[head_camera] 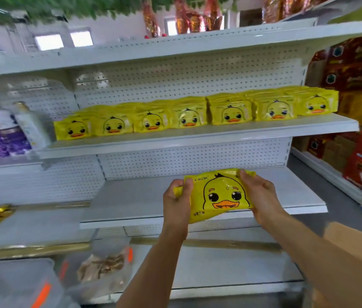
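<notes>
Here, a yellow duck-face packet (pixel 220 196) is held in the air just over the front of a white shelf (pixel 131 203). The left grip (pixel 176 202) clasps its left edge and the right grip (pixel 262 196) clasps its right edge. A row of matching packets (pixel 186 117) stands on the shelf above.

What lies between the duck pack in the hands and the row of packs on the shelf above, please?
In the head view, only the shelf board and the perforated back panel lie between the held pack and the row; no goods.
</notes>
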Action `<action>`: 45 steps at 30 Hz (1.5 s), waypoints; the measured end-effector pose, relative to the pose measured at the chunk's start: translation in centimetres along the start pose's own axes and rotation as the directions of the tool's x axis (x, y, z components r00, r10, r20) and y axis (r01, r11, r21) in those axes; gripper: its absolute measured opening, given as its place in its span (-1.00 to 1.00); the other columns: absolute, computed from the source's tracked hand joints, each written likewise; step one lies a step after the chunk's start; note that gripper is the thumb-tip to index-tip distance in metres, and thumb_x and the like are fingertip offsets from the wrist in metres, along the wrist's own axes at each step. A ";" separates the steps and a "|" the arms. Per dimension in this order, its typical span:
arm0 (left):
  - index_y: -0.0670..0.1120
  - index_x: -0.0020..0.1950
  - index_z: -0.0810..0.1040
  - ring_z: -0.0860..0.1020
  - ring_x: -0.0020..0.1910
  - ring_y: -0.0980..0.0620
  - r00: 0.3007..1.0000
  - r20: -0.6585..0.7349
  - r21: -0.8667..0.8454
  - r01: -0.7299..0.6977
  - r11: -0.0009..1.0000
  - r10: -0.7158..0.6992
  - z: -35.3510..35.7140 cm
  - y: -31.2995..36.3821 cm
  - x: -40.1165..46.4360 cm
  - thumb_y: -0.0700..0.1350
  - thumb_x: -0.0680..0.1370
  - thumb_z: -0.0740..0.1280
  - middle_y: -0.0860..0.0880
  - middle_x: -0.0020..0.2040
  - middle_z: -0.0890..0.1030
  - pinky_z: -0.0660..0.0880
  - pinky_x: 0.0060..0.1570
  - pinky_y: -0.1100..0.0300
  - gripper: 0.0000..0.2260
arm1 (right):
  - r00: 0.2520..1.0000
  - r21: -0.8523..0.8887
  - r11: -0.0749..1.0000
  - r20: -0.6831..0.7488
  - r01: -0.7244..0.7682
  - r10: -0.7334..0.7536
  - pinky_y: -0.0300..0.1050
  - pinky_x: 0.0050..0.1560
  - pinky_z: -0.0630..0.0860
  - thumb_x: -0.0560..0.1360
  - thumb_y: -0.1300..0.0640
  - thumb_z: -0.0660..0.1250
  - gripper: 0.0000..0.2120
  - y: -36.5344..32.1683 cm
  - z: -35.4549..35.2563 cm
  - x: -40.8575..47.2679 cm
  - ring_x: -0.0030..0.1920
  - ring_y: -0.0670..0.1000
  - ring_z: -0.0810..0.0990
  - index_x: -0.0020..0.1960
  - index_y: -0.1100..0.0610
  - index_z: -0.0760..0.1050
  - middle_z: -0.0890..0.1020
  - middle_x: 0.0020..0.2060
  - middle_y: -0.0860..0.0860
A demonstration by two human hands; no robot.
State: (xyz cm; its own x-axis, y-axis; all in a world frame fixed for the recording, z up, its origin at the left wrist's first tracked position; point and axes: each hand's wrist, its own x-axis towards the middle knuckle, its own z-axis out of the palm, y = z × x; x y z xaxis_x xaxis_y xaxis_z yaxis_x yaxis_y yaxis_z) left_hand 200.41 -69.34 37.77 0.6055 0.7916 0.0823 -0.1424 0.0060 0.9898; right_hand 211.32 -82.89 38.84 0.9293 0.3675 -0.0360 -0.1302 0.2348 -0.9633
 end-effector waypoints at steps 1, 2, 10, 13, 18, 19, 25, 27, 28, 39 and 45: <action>0.02 -0.19 0.54 0.41 -0.28 0.03 1.000 -0.012 -0.004 -0.011 1.000 0.011 -0.9 0.5 1.0 0.09 0.56 0.35 -0.01 -0.30 0.49 0.43 -0.21 0.11 -0.80 | 0.999 -0.002 0.999 -0.019 0.033 -0.033 -0.01 0.05 0.56 0.51 0.00 0.37 -0.80 0.0 1.6 0.0 -0.15 0.08 0.67 -0.18 0.12 0.59 0.70 -0.24 0.07; 0.01 -0.20 0.53 0.37 -0.29 0.05 1.000 -0.015 -0.007 -0.021 1.000 0.021 -1.5 0.9 1.9 0.10 0.56 0.34 0.01 -0.31 0.46 0.39 -0.20 0.13 -0.79 | 0.997 -0.006 0.998 -0.041 0.063 -0.063 -0.06 -0.03 0.57 0.52 -0.02 0.36 -0.75 -0.1 2.8 0.2 -0.23 0.04 0.64 -0.24 0.11 0.55 0.67 -0.31 0.05; -0.02 -0.16 0.52 0.46 -0.19 0.06 0.999 0.033 0.021 -0.032 0.999 0.031 0.4 1.9 6.0 0.11 0.56 0.33 0.08 -0.25 0.55 0.40 -0.11 0.13 -0.78 | 0.986 -0.018 0.996 -0.140 0.089 -0.091 -0.26 -0.48 0.36 0.58 -0.14 0.21 -0.52 -0.8 2.8 4.5 -0.54 0.01 0.37 -0.37 0.17 0.41 0.41 -0.55 0.00; -0.01 -0.17 0.53 0.47 -0.20 0.09 0.998 0.045 0.005 -0.050 0.999 0.049 3.7 1.5 6.3 0.08 0.56 0.33 0.10 -0.26 0.56 0.39 -0.13 0.17 -0.80 | 0.985 -0.046 0.996 -0.146 0.081 -0.087 -0.33 -0.58 0.13 0.60 -0.11 0.20 -0.57 -1.8 -0.3 7.0 -0.59 -0.06 0.18 -0.39 0.04 0.25 0.25 -0.61 -0.08; -0.03 -0.18 0.54 0.44 -0.30 0.15 0.995 0.015 -0.017 -0.101 0.995 0.102 12.8 1.0 5.5 0.04 0.58 0.32 0.13 -0.33 0.54 0.37 -0.25 0.23 -0.80 | 0.998 -0.223 0.973 0.003 -0.058 0.060 -0.20 -0.48 0.51 0.53 -0.25 0.22 -0.60 -5.7 -8.5 9.9 -0.40 0.02 0.60 -0.19 0.07 0.54 0.62 -0.38 0.03; -0.03 -0.19 0.54 0.44 -0.30 0.15 0.994 0.006 -0.023 -0.106 0.994 0.106 14.8 0.9 5.3 0.04 0.58 0.32 0.13 -0.33 0.54 0.38 -0.24 0.22 -0.80 | 0.994 -0.286 0.957 0.073 -0.059 0.083 -0.10 -0.38 0.59 0.47 -0.27 0.29 -0.61 -6.6 -10.6 10.6 -0.21 0.10 0.67 -0.04 0.06 0.59 0.69 -0.20 0.07; -0.06 -0.18 0.51 0.26 -0.37 0.06 0.997 -0.011 -0.027 -0.077 0.997 0.076 25.5 0.3 4.0 0.09 0.58 0.30 -0.08 -0.34 0.34 0.26 -0.43 0.27 -0.74 | 0.948 -0.453 0.888 0.309 0.077 0.075 -0.13 -0.22 0.55 0.24 0.04 0.60 -0.45 -10.7 -19.9 14.8 -0.05 0.02 0.68 0.18 0.00 0.52 0.70 -0.02 -0.01; -0.10 -0.14 0.54 0.32 -0.36 0.04 0.998 0.003 -0.044 -0.059 0.997 0.060 27.7 0.6 4.3 0.09 0.56 0.33 -0.10 -0.33 0.39 0.31 -0.43 0.29 -0.74 | 0.958 -0.423 0.900 0.286 0.105 0.023 -0.09 -0.21 0.54 0.18 0.03 0.59 -0.40 -11.5 -21.3 16.5 -0.04 0.08 0.68 0.19 0.04 0.53 0.71 -0.03 0.03; -0.10 -0.13 0.55 0.38 -0.33 0.03 0.998 0.008 -0.058 -0.055 0.997 0.056 29.1 1.0 4.7 0.09 0.54 0.36 -0.07 -0.33 0.46 0.35 -0.38 0.25 -0.75 | 0.962 -0.404 0.907 0.272 0.121 -0.008 -0.03 -0.17 0.56 0.15 0.02 0.59 -0.38 -11.9 -22.3 17.6 -0.02 0.13 0.67 0.18 0.07 0.54 0.70 -0.02 0.06; 0.06 -0.12 0.54 0.54 -0.03 0.17 0.999 0.045 -0.142 -0.023 0.990 0.030 36.8 4.1 14.1 -0.16 0.37 0.56 0.04 0.00 0.62 0.39 0.08 0.13 -0.75 | 0.975 -0.240 0.949 -0.031 0.206 -0.220 0.05 0.07 0.57 0.23 0.11 0.60 -0.44 -18.2 -29.1 30.3 0.07 0.10 0.65 0.17 0.12 0.51 0.69 0.02 0.04; 0.08 -0.06 0.57 0.46 0.29 0.00 0.999 0.032 -0.123 -0.036 0.992 0.040 39.7 3.0 19.2 -0.12 0.32 0.60 -0.02 0.34 0.50 0.35 0.12 0.11 -0.69 | 0.963 -0.408 0.888 -0.072 0.211 -0.261 -0.12 -0.08 0.51 0.34 0.26 0.55 -0.53 -19.3 -30.3 36.9 -0.03 0.03 0.60 0.19 0.13 0.49 0.64 -0.01 0.00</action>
State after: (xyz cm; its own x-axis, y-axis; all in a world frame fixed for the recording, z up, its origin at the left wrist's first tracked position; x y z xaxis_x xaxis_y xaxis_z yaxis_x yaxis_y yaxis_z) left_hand 242.64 -78.40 46.88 0.6239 0.7714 0.1256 -0.2589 0.0524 0.9645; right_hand 258.63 -101.13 48.08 0.9533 0.2280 0.1979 0.2212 -0.0814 -0.9718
